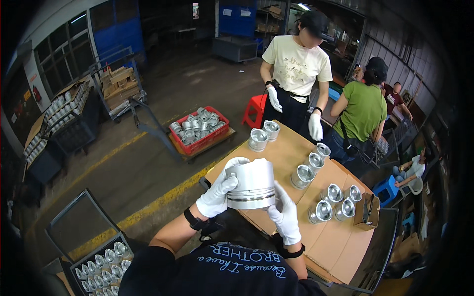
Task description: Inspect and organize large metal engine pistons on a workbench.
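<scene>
A large silver piston (252, 182) with dark ring grooves near its lower end is held up between my two white-gloved hands, above the near edge of a cardboard-covered table (276, 165). My left hand (219, 188) wraps round its left side, thumb across the front. From the right, my right hand (285, 212) grips the piston's lower right edge with its fingers. Several more pistons stand on the cardboard: a pair at the far left, a row of three with one piston (302, 176) nearest me, and a cluster around another piston (323, 211) to the right.
A small open cardboard box (367, 212) stands at the table's right. Across the table is a co-worker (298, 64) in white gloves. A red crate (200, 129) of pistons sits on a low cart, left. At lower left, a trolley (74, 269) carries rows of pistons.
</scene>
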A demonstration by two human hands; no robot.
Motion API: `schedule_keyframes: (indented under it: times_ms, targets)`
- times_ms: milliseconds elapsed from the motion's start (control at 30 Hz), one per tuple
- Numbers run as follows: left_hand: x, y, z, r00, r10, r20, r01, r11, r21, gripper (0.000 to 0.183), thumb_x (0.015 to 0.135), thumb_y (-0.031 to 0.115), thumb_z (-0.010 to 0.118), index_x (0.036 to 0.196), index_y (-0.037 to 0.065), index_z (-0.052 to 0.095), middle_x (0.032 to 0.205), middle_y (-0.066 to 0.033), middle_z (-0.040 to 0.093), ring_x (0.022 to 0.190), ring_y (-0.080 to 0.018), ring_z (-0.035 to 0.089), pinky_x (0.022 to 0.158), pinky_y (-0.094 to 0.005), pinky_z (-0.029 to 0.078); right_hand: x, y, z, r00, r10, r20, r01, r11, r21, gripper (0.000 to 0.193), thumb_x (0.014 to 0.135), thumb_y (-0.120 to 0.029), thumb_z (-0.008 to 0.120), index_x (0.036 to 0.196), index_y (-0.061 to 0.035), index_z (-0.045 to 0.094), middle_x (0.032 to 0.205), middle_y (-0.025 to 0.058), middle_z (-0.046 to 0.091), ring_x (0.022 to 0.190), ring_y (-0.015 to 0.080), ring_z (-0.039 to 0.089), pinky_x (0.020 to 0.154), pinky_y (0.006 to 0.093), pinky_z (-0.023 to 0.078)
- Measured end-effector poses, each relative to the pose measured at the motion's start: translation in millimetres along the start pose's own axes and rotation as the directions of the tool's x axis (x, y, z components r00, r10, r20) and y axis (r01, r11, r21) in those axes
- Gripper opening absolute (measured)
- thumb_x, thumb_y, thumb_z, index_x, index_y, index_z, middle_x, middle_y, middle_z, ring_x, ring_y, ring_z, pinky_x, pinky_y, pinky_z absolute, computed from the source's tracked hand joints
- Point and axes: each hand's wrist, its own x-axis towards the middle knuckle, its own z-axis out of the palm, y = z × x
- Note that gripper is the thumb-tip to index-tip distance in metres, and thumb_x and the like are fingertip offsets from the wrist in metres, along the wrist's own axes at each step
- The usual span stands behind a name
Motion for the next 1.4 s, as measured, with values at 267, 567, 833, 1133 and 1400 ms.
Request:
schedule_keyframes:
  times_ms: [267, 567, 833, 1133, 1400]
  targets:
    - [4, 3, 7, 0.996, 0.087, 0.005, -0.081, 0.904, 0.421, 0.092, 0.062, 0.036, 0.087, 0.135, 0.012, 0.036, 0.119, -0.0055, 0.047, 0.117, -0.0182, 0.046, 0.100, -0.0336, 0.035, 2, -46, 34, 0.936, -0.349, -0.042, 0.315, 0.886, -0.340, 0.126, 0.052, -0.046, 0.091, 0.145, 0.0041, 0.022, 0.126, 0.0220, 0.057, 0.110, 0.0277, 0.061, 0.091, 0.0369, 0.050]
    - [8, 14, 21, 0.987, -0.004, 0.161, -0.095, 0.793, 0.602, 0.103, 0.077, 0.064, 0.066, 0.149, 0.009, 0.018, 0.134, -0.0163, 0.042, 0.127, -0.0242, 0.040, 0.108, -0.0391, 0.029, 4, -2, 25, 0.987, -0.146, -0.067, 0.160, 0.869, 0.467, 0.102, 0.060, -0.031, 0.088, 0.139, 0.0003, 0.032, 0.129, 0.0126, 0.052, 0.118, 0.0230, 0.053, 0.102, 0.0375, 0.043]
    - [-9, 24, 25, 0.992, -0.028, 0.121, -0.027, 0.900, 0.436, 0.096, 0.080, 0.062, 0.063, 0.149, 0.010, 0.022, 0.134, -0.0150, 0.044, 0.118, -0.0206, 0.048, 0.097, -0.0345, 0.041, 0, -2, 24, 0.991, -0.098, 0.096, -0.030, 0.524, 0.851, 0.109, 0.068, -0.061, 0.074, 0.146, -0.0044, 0.024, 0.140, 0.0266, 0.038, 0.118, 0.0461, 0.049, 0.091, 0.0514, 0.050]
    - [-17, 8, 6, 0.999, 0.038, 0.003, -0.026, 0.632, 0.774, 0.041, 0.093, 0.041, 0.058, 0.098, 0.000, 0.063, 0.081, -0.0029, 0.066, 0.078, -0.0113, 0.061, 0.071, -0.0237, 0.046, 1, 12, 15, 0.985, -0.171, 0.016, 0.072, 0.499, 0.864, 0.112, 0.065, -0.054, 0.079, 0.146, -0.0038, 0.023, 0.140, 0.0214, 0.040, 0.124, 0.0380, 0.047, 0.097, 0.0501, 0.048]
    - [-19, -7, 4, 0.906, -0.400, 0.139, 0.387, 0.915, 0.112, 0.058, 0.100, 0.051, 0.031, 0.136, 0.007, 0.041, 0.108, -0.0130, 0.065, 0.086, -0.0227, 0.066, 0.080, -0.0333, 0.053, -1, -18, 26, 0.956, -0.262, -0.131, 0.285, 0.938, 0.200, 0.119, 0.058, -0.036, 0.088, 0.145, 0.0009, 0.017, 0.137, 0.0166, 0.042, 0.125, 0.0261, 0.046, 0.105, 0.0403, 0.038]
